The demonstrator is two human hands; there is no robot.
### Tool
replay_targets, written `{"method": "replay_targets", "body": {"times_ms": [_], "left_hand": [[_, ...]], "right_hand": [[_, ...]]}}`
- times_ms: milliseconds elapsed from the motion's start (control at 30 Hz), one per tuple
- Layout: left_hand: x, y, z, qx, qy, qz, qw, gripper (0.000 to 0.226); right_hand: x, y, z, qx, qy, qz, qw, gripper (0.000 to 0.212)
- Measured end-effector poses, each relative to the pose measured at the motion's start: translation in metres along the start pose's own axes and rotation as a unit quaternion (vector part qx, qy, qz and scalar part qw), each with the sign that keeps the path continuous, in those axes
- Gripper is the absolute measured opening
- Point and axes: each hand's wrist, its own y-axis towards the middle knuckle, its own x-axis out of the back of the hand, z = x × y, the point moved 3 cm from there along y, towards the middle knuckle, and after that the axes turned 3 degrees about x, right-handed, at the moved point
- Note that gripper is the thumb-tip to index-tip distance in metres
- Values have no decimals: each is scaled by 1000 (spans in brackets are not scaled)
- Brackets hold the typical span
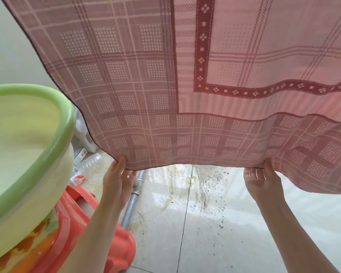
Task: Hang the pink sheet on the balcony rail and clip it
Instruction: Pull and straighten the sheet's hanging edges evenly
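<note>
Hanging beside the green basin (28,123), the pink sheet (165,85) is pinched along its bottom hem by the left hand (117,177) and right hand (261,177).

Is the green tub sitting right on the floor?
No, the green tub rests on an orange plastic stool, above the tiled floor.

Sheet (185,75) top (rail too) unseen
</note>
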Motion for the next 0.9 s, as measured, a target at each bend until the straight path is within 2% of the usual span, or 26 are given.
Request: {"method": "replay_targets", "body": {"times_ms": [167, 267, 300, 367, 400, 433, 467, 500, 533, 600, 667, 800, 900], "left_hand": [[11, 18, -11, -15, -82, -98, 992, 17], [17, 28, -16, -21, -105, -124, 987, 11], [18, 30, -19, -23, -101, -130, 986, 10], [22, 38, -23, -31, -96, -147, 984, 10], [22, 42, -26, -38, -98, -152, 983, 10], [22, 44, -28, -45, -99, -156, 982, 9], [22, 47, -29, -50, -102, -160, 981, 8], [22, 50, -29, -53, -103, -164, 980, 8], [23, 51, -29, -54, -102, -168, 979, 8], [24, 54, -29, -52, -78, -170, 981, 9], [28, 54, -31, -53, -61, -180, 980, 10], [27, 51, -33, -43, -74, -195, 977, 10], [23, 47, -30, -27, -91, -180, 979, 13]], "right_hand": [[-2, -5, -8, -32, 2, 26, 999, 7], [-6, -9, -17, -32, 41, 31, 998, 33], [-4, -12, -19, -41, 66, 35, 996, 35], [4, -11, -20, -21, 93, 27, 995, 19], [5, -11, -25, -54, 94, 46, 993, 32], [-1, -19, -28, -91, 99, 74, 988, 57], [1, -26, -30, -82, 45, 63, 994, 73], [7, -29, -30, -75, 27, 50, 996, 70], [12, -30, -32, -83, 84, 52, 992, 53], [24, -28, -31, -25, 28, 20, 999, 18], [23, -32, -30, -58, 35, 12, 998, 13], [17, -39, -33, -59, 1, 22, 998, 14], [15, -39, -31, -56, -33, 23, 998, 14]]}}
